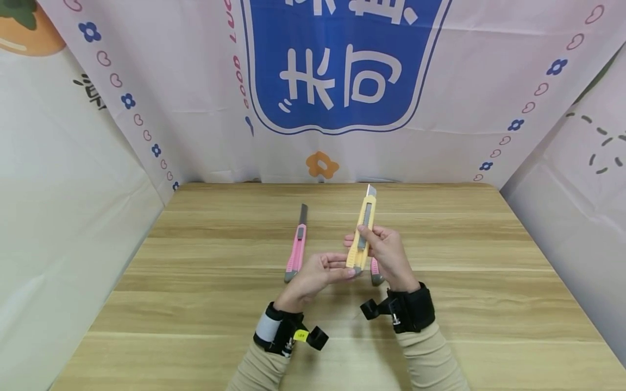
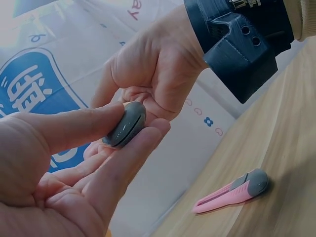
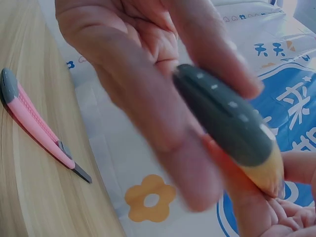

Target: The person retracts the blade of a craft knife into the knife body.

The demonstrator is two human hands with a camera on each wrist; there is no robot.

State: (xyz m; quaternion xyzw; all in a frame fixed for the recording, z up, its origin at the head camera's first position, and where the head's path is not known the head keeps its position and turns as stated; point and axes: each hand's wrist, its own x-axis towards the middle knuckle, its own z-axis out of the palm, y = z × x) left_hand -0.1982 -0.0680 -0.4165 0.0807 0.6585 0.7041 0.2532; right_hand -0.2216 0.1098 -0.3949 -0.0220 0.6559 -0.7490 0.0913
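Both hands are on the yellow cutter, held up over the surface with its blade pointing away from the person: the right hand grips the body, and the left hand pinches the grey end. One pink cutter lies to the left, and another pink one is partly hidden by the right hand, with a printed cloth hanging beyond.

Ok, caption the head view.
Left hand and right hand hold a yellow plastic utility knife; two pink knives lie on the wooden table.
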